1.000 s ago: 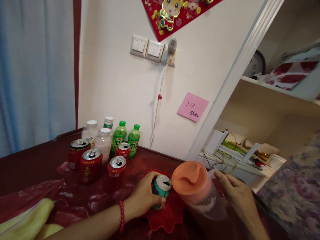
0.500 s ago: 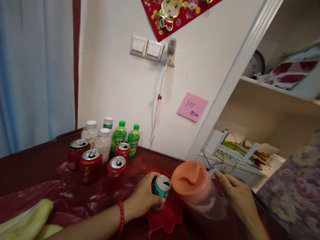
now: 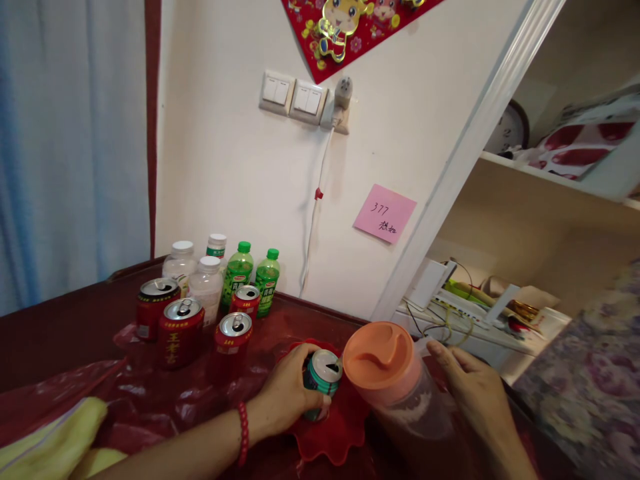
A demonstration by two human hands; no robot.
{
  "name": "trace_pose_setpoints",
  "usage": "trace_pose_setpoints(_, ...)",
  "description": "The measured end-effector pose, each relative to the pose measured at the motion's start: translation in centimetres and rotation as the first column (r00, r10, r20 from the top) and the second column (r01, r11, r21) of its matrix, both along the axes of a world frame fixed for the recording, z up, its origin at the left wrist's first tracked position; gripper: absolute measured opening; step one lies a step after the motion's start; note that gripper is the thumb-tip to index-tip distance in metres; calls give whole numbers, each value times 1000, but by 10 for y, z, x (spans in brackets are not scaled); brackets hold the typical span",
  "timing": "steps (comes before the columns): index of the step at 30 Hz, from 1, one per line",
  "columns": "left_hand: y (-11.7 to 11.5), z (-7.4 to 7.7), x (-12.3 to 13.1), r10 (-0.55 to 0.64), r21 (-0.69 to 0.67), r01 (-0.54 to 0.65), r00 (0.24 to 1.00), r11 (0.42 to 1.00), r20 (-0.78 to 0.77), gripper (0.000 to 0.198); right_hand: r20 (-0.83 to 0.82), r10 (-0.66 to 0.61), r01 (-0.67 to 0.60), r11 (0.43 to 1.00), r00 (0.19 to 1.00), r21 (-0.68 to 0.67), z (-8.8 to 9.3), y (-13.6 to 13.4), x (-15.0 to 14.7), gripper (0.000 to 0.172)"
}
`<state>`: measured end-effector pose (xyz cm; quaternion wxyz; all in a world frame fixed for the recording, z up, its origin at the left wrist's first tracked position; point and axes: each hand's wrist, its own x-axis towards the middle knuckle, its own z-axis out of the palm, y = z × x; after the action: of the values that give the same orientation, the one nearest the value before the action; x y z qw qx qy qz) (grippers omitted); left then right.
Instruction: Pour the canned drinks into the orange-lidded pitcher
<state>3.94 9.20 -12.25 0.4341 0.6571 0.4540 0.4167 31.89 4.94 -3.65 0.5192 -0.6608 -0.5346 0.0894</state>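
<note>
My left hand (image 3: 287,393), with a red bead bracelet on the wrist, is wrapped round a green drink can (image 3: 323,381) whose top is open. Below the can lies a red scallop-edged tray (image 3: 334,443). My right hand (image 3: 470,383) grips the handle of a clear plastic pitcher (image 3: 420,413) with an orange lid (image 3: 379,357). The pitcher tilts towards the can, its spout close to the can's opening. Whether liquid is flowing is hard to make out.
Several red drink cans (image 3: 183,333) stand to the left, before white-capped jars (image 3: 206,287) and two green bottles (image 3: 267,283). A yellow cloth (image 3: 55,440) lies at the lower left. The white wall (image 3: 250,180) rises behind; shelves (image 3: 560,183) stand at the right.
</note>
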Motion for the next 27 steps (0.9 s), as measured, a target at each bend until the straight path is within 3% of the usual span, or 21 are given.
trace_pose_setpoints(10, 0, -2, 0, -4, -2, 4, 1000, 1000, 30, 64, -6, -3, 3, 1000, 1000, 3, -1, 0, 2, 65)
trace_pose_setpoints(20, -3, 6, -1, 5, 0, -5, 999, 1000, 46, 61, -24, 9, -8, 999, 1000, 35, -1, 1, 5, 69)
trace_pose_setpoints(27, -5, 9, 1, -16, -19, 18, 996, 1000, 87, 59, -114, 5, 1, 999, 993, 51, -3, 1, 4, 71)
